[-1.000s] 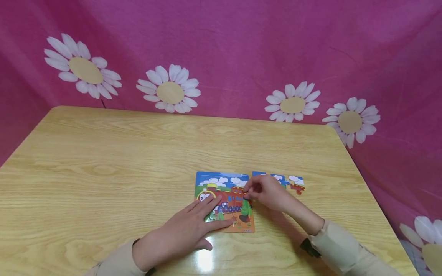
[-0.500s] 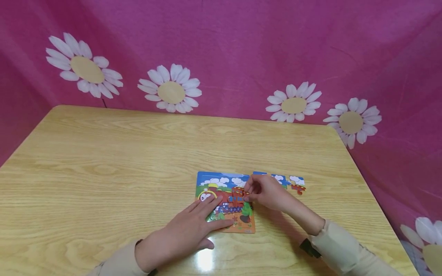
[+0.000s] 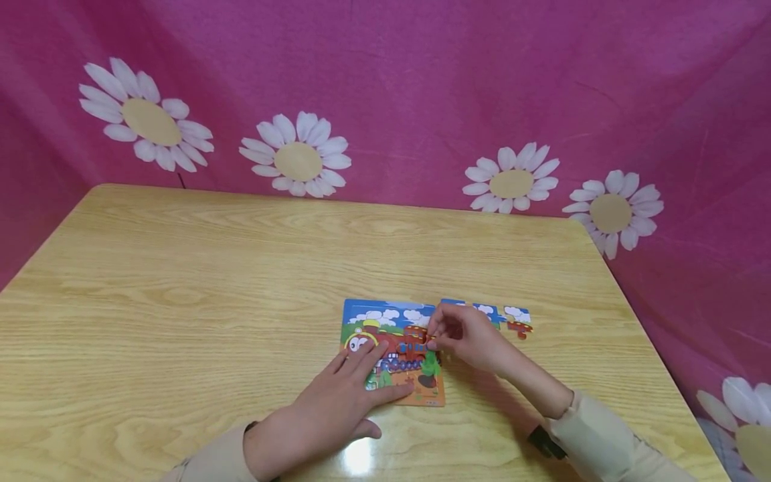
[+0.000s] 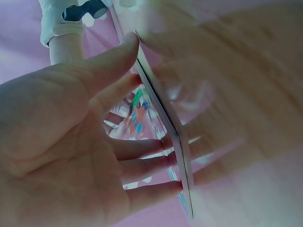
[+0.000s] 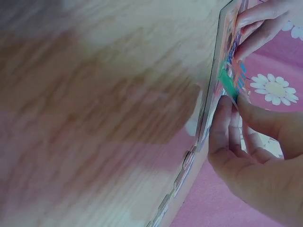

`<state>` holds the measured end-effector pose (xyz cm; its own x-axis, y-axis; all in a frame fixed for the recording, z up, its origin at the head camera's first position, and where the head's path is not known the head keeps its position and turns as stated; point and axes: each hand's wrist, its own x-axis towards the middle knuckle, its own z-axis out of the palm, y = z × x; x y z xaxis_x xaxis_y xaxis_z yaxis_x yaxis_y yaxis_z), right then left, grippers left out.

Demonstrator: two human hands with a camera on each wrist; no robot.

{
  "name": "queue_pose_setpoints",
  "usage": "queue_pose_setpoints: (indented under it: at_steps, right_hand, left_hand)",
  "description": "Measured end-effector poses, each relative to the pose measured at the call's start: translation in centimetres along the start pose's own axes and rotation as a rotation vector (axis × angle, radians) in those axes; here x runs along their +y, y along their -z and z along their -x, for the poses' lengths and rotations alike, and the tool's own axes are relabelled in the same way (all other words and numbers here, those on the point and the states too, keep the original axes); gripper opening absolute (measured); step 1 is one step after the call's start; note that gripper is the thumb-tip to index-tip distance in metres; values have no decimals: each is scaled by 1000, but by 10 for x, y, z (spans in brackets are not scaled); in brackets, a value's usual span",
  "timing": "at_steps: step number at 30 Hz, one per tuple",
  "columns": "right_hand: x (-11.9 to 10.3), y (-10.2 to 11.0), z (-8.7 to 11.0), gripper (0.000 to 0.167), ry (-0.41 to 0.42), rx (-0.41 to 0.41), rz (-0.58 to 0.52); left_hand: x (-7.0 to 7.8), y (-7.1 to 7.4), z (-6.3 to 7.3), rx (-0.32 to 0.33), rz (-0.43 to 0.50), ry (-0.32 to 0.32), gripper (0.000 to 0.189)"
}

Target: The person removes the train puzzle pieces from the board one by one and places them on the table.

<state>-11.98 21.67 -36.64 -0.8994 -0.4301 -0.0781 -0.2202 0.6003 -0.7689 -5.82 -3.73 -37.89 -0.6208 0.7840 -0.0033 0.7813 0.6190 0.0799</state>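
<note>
A train jigsaw puzzle (image 3: 391, 306) lies in a flat tray near the front of the table. My left hand (image 3: 334, 405) rests on its left part with spread, fairly straight fingers; the left wrist view shows the fingertips touching the puzzle's surface. At the right side of the puzzle, my right hand (image 3: 468, 336) pinches a puzzle piece (image 5: 228, 84) between thumb and fingers. Green tree and red train with blue windows are printed on that piece, which stands tilted up from the board. My left hand hides part of the train picture.
Several loose puzzle pieces (image 3: 518, 318) lie in a row just right of the tray, partly behind my right hand. The wooden table (image 3: 241, 281) meets a pink flowered cloth (image 3: 397, 100) along its back and right edges.
My left hand has slid slightly to the right over the puzzle. My right hand stays at nearly the same place, its fingers shifting a little with the piece.
</note>
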Motion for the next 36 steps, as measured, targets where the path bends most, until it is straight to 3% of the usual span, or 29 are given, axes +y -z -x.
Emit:
queue_pose_setpoints:
  at_steps: [9,17,36]
  right_hand:
    - [6,24,11,12,0,114,-58]
    - [30,53,36,11,-78,167,30]
    - [71,83,76,9,-225,224,207]
  left_hand:
    - [0,2,0,-45,75,18,64]
    - [0,2,0,-35,45,10,62]
    - [0,3,1,-38,56,14,63]
